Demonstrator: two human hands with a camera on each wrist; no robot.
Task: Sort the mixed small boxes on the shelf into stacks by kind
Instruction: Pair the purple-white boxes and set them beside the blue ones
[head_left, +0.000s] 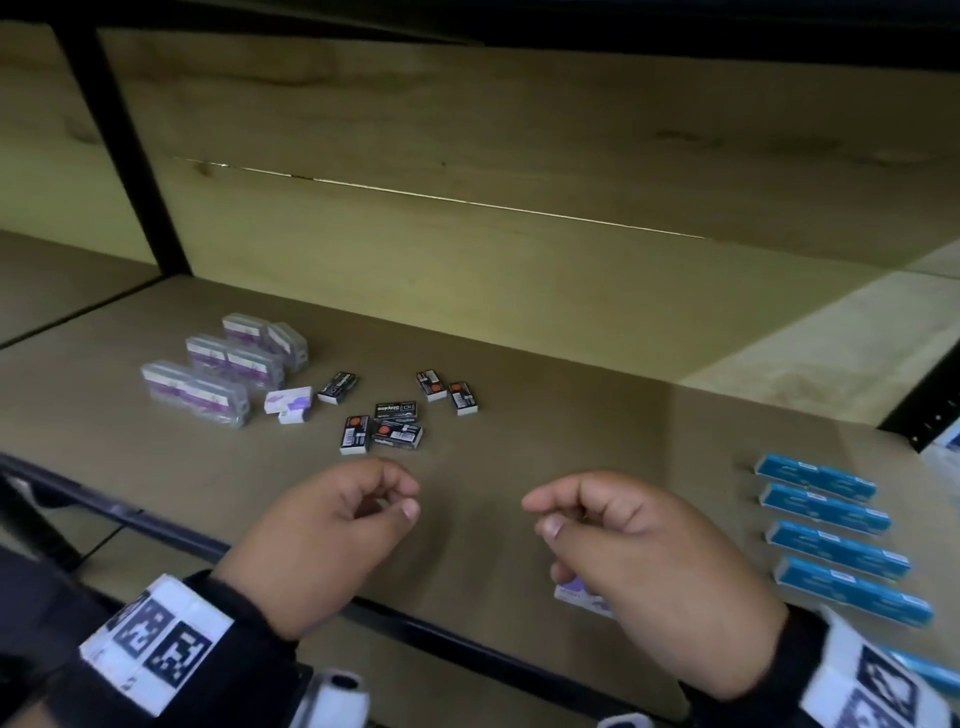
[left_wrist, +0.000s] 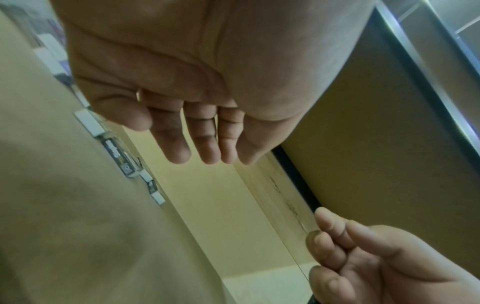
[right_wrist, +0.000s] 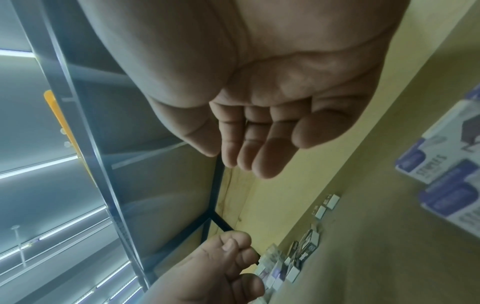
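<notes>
Several small black staple boxes (head_left: 395, 418) lie scattered mid-shelf, also seen in the right wrist view as black boxes (right_wrist: 307, 244). Two small white-and-purple boxes (head_left: 288, 402) lie just left of them. Clear plastic boxes with purple labels (head_left: 218, 374) stand in rows at the far left. Blue boxes (head_left: 831, 540) lie in a row at the right. My left hand (head_left: 405, 496) hovers over the shelf front, fingers loosely curled, holding nothing. My right hand (head_left: 540, 514) hovers beside it, also empty. A white-and-purple box (head_left: 576, 597) lies on the shelf, partly hidden under my right hand.
The brown shelf board (head_left: 519, 415) has a dark metal front rail (head_left: 156, 525) and a wooden back wall (head_left: 467, 249). A black upright (head_left: 119, 150) stands at the back left. Large white-and-purple staple boxes (right_wrist: 441, 164) lie close to my right wrist.
</notes>
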